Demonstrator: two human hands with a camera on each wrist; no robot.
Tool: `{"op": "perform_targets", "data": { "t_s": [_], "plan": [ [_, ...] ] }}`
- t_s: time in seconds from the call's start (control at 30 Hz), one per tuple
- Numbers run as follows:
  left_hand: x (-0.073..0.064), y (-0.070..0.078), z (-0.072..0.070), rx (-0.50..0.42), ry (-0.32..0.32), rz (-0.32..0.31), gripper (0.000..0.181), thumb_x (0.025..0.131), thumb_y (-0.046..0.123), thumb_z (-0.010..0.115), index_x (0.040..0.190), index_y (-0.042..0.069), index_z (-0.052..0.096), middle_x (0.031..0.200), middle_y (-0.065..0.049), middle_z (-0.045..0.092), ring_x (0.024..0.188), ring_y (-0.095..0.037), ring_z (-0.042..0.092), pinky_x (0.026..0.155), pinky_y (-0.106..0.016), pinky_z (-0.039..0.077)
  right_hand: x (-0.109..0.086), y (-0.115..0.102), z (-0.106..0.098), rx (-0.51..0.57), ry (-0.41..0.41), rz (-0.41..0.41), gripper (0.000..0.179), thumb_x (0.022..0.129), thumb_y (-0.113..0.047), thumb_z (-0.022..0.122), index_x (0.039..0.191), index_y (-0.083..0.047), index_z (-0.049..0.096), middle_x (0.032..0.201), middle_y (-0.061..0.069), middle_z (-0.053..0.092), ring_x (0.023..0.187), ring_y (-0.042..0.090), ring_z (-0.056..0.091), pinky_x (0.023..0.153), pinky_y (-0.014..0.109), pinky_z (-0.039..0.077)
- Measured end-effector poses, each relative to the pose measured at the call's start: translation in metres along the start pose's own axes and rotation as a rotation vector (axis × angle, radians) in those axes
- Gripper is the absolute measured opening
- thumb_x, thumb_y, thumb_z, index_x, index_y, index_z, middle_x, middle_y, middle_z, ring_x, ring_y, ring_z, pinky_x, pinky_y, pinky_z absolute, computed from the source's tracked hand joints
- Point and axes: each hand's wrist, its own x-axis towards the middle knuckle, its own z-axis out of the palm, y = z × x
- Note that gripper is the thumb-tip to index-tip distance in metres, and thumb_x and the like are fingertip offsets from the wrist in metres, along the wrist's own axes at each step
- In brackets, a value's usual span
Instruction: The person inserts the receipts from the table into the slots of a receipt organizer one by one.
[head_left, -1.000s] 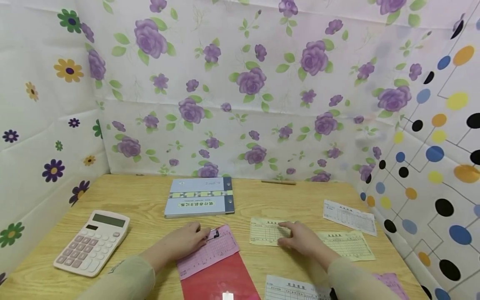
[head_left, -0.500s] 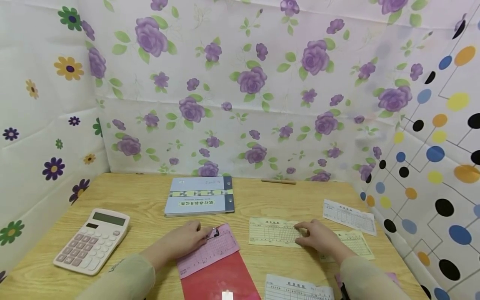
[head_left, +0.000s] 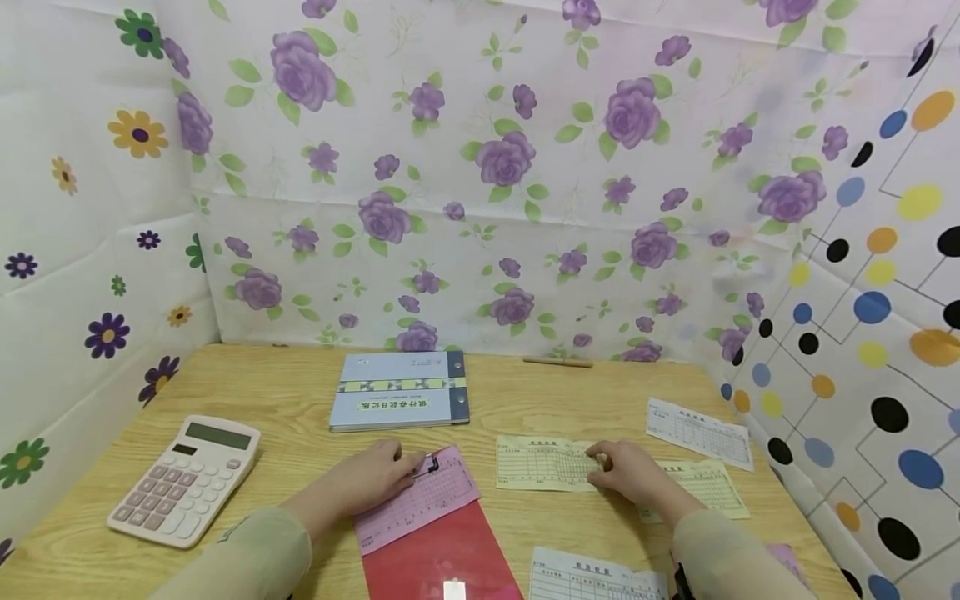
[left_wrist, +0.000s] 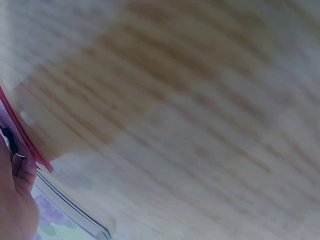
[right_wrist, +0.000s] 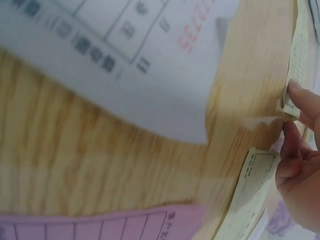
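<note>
A red clipboard [head_left: 450,550] lies at the front middle, a pink form slip [head_left: 420,504] across its top. My left hand [head_left: 375,479] grips its upper end by the black clip [head_left: 430,465]. In the left wrist view that hand [left_wrist: 17,200] shows only at the left edge, fingers against the clip [left_wrist: 10,141]. To the right, my right hand [head_left: 637,475] pinches the right end of a yellow form slip [head_left: 540,464] lying on the table. In the right wrist view, the fingertips of that hand [right_wrist: 305,165] meet at this slip's edge [right_wrist: 295,65].
Another yellow slip [head_left: 712,492] lies partly behind the right hand. White slips lie at the far right [head_left: 697,433] and front [head_left: 588,575]. A pink slip [head_left: 787,560] shows past the sleeve. A calculator [head_left: 183,483], blue ledger [head_left: 397,392] and pen [head_left: 557,362] surround the work.
My right hand has shifted right along the yellow slip to its right end, exposing more of its print. The slip has slid slightly left. My left hand stays on the clipboard.
</note>
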Motion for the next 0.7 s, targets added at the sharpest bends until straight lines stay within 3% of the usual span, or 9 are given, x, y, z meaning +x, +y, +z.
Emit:
{"op": "perform_targets", "data": {
  "t_s": [0.17, 0.4, 0.53, 0.7],
  "plan": [
    [0.0003, -0.0005, 0.0005, 0.003, -0.003, -0.003, 0.044, 0.095, 0.028, 0.055, 0.137, 0.018, 0.049, 0.089, -0.003, 0.045, 0.072, -0.013, 0.041, 0.061, -0.03, 0.042, 0.0004, -0.0022, 0.003, 0.08, 0.012, 0.042, 0.036, 0.083, -0.017, 0.071, 0.117, -0.008, 0.063, 0.082, 0.001, 0.054, 0.069, 0.015, 0.045, 0.063, 0.032, 0.04],
    [-0.0008, -0.0005, 0.0007, 0.002, 0.001, -0.005, 0.043, 0.095, 0.028, 0.055, 0.136, 0.018, 0.05, 0.09, -0.002, 0.045, 0.072, -0.012, 0.041, 0.061, -0.029, 0.042, 0.0038, -0.0023, 0.0026, 0.379, 0.065, 0.123, 0.031, 0.09, -0.015, 0.063, 0.119, -0.006, 0.062, 0.074, 0.007, 0.052, 0.059, 0.019, 0.048, 0.053, 0.032, 0.041],
    [-0.0015, -0.0011, 0.0012, 0.009, 0.009, 0.004, 0.043, 0.095, 0.028, 0.056, 0.136, 0.017, 0.051, 0.09, -0.003, 0.046, 0.072, -0.012, 0.041, 0.061, -0.03, 0.043, 0.0056, -0.0028, 0.0023, 0.489, 0.083, 0.147, 0.029, 0.092, -0.01, 0.057, 0.12, -0.003, 0.06, 0.081, 0.009, 0.051, 0.068, 0.022, 0.052, 0.06, 0.033, 0.047],
    [-0.0013, -0.003, 0.0034, 0.0, 0.007, -0.004, 0.043, 0.095, 0.029, 0.055, 0.137, 0.019, 0.05, 0.091, -0.002, 0.046, 0.073, -0.012, 0.042, 0.063, -0.031, 0.043, 0.0094, -0.0073, 0.0006, 0.543, 0.098, 0.15, 0.029, 0.092, -0.004, 0.054, 0.12, 0.0, 0.059, 0.091, 0.01, 0.048, 0.077, 0.02, 0.053, 0.068, 0.034, 0.051]
  ]
}}
